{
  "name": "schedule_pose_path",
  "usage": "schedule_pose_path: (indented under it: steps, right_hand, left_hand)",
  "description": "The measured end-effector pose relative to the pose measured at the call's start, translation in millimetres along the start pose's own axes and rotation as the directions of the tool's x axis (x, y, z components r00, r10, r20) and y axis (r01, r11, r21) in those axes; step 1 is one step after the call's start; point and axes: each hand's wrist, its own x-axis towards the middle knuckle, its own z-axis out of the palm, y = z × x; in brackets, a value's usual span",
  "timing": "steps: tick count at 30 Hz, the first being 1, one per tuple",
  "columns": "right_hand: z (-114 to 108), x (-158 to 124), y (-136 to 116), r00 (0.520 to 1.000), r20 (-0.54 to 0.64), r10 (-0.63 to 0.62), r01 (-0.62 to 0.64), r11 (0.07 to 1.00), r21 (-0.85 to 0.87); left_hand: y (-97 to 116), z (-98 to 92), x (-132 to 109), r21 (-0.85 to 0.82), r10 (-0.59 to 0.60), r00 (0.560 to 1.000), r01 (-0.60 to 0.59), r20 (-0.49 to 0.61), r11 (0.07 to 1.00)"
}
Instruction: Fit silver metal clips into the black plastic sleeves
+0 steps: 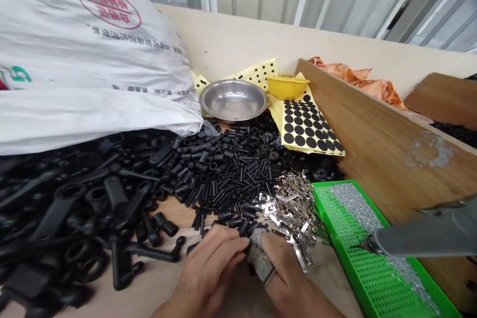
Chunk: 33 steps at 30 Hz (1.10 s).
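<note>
My left hand (210,266) and my right hand (285,271) meet at the near edge of the pile, fingers bent and drawn together. Grey wrapping (261,263) covers fingers of my right hand. Something small and dark shows between the fingertips, mostly hidden, so its kind is unclear. Just beyond are short black cylinders (234,222), black ribbed pins (238,179) and thin metal clips (294,196). To the left lie black plastic handles (117,258), one with a ball-shaped end (160,251).
A green perforated tray (352,268) holds small shiny pieces (354,203); a grey pointed tool (421,236) reaches over it. Behind are a steel bowl (234,101), a yellow bowl (286,88) and black-dot sticker sheets (311,126). A white sack (85,59) and wooden board (372,129) flank the pile.
</note>
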Motion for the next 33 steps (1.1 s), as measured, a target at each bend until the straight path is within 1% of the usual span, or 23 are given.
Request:
schedule_pose_path:
  steps: [1, 3, 5, 7, 8, 11, 13, 14, 15, 16, 17, 18, 20, 21, 23, 25, 26, 27, 30, 33]
  right_hand:
    - [-1.0, 0.3, -0.8, 0.998, 0.004, -0.061, 0.061, 0.995, -0.078]
    - [-0.4, 2.5, -0.8, 0.981, 0.053, -0.184, 0.191, 0.963, -0.188]
    - [2.9, 6.5, 0.5, 0.961, 0.099, -0.257, 0.274, 0.929, -0.249]
    - [5.9, 10.5, 1.0, 0.948, 0.099, -0.304, 0.319, 0.909, -0.268]
    - [6.4, 12.1, 0.6, 0.948, 0.079, -0.309, 0.319, 0.911, -0.263]
    - [1.8, 15.3, -3.7, 0.971, 0.016, -0.238, 0.236, 0.945, -0.225]
    - [-3.7, 16.9, -7.2, 0.983, 0.007, -0.183, 0.180, 0.963, -0.199]
    - [-5.9, 17.1, -8.3, 0.987, 0.007, -0.164, 0.162, 0.969, -0.188]
    - [-7.2, 16.6, -8.8, 0.987, 0.007, -0.159, 0.157, 0.973, -0.171]
    - [-7.5, 15.2, -8.4, 0.989, 0.010, -0.149, 0.149, 0.976, -0.157]
    - [-6.7, 12.9, -7.3, 0.992, 0.009, -0.126, 0.126, 0.981, -0.147]
    - [-4.9, 9.7, -5.6, 0.995, 0.004, -0.095, 0.094, 0.986, -0.139]
    - [0.3, 3.3, -1.3, 1.000, -0.021, -0.006, 0.004, 0.992, -0.126]
    - [3.0, 1.2, 0.8, 0.999, -0.039, 0.030, -0.034, 0.993, -0.111]
    - [6.6, 1.7, 3.4, 0.996, -0.033, 0.081, -0.082, 0.995, -0.055]
    - [6.9, 8.1, 3.3, 0.994, 0.041, 0.100, -0.101, 0.995, 0.017]
    - [5.9, 12.5, 2.6, 0.992, 0.069, 0.105, -0.108, 0.993, 0.043]
    - [4.5, 16.7, 1.7, 0.992, 0.070, 0.103, -0.107, 0.993, 0.052]
    - [0.8, 24.4, 0.9, 0.997, 0.035, 0.073, -0.074, 0.997, 0.025]
    - [0.2, 23.2, 3.4, 0.995, 0.070, 0.076, -0.075, 0.997, -0.014]
  left_hand:
    - [0.6, -0.5, 0.8, -0.031, -0.046, 0.999, 0.047, 0.007, 0.998]
    - [2.2, -1.8, 2.5, -0.105, -0.206, 0.978, 0.209, 0.033, 0.972]
    - [3.5, -3.0, 4.0, -0.161, -0.374, 0.925, 0.381, 0.073, 0.911]
    - [3.7, -3.5, 4.7, -0.201, -0.472, 0.876, 0.482, 0.097, 0.853]
    - [3.5, -3.3, 4.8, -0.220, -0.497, 0.862, 0.507, 0.104, 0.833]
    - [2.8, -0.6, 4.8, -0.290, -0.552, 0.827, 0.556, 0.103, 0.779]
    - [3.4, 2.5, 5.1, -0.352, -0.605, 0.790, 0.598, 0.104, 0.720]
    - [4.1, 4.3, 5.3, -0.378, -0.622, 0.776, 0.610, 0.105, 0.697]
    - [5.0, 6.1, 5.1, -0.393, -0.628, 0.772, 0.611, 0.100, 0.687]
    - [5.8, 7.8, 4.7, -0.395, -0.617, 0.782, 0.596, 0.088, 0.699]
    - [6.5, 9.3, 3.8, -0.384, -0.584, 0.809, 0.561, 0.067, 0.733]
    - [6.7, 10.6, 2.7, -0.365, -0.531, 0.847, 0.506, 0.036, 0.782]
    - [5.4, 12.0, 0.2, -0.299, -0.382, 0.924, 0.359, -0.020, 0.884]
    - [3.9, 12.1, -0.5, -0.255, -0.295, 0.955, 0.276, -0.039, 0.927]
    - [0.0, 11.0, 0.3, -0.154, -0.134, 0.988, 0.122, -0.072, 0.980]
    - [-3.4, 8.7, 4.6, -0.074, -0.031, 0.996, 0.026, -0.078, 0.997]
    - [-4.5, 7.3, 7.6, -0.056, -0.015, 0.997, 0.011, -0.076, 0.998]
    - [-5.0, 5.9, 10.6, -0.050, -0.026, 0.998, 0.022, -0.063, 0.998]
    - [-3.6, 2.5, 16.9, -0.046, -0.154, 0.988, 0.153, -0.014, 0.987]
    - [-2.3, -0.1, 17.0, -0.024, -0.263, 0.964, 0.264, 0.023, 0.964]
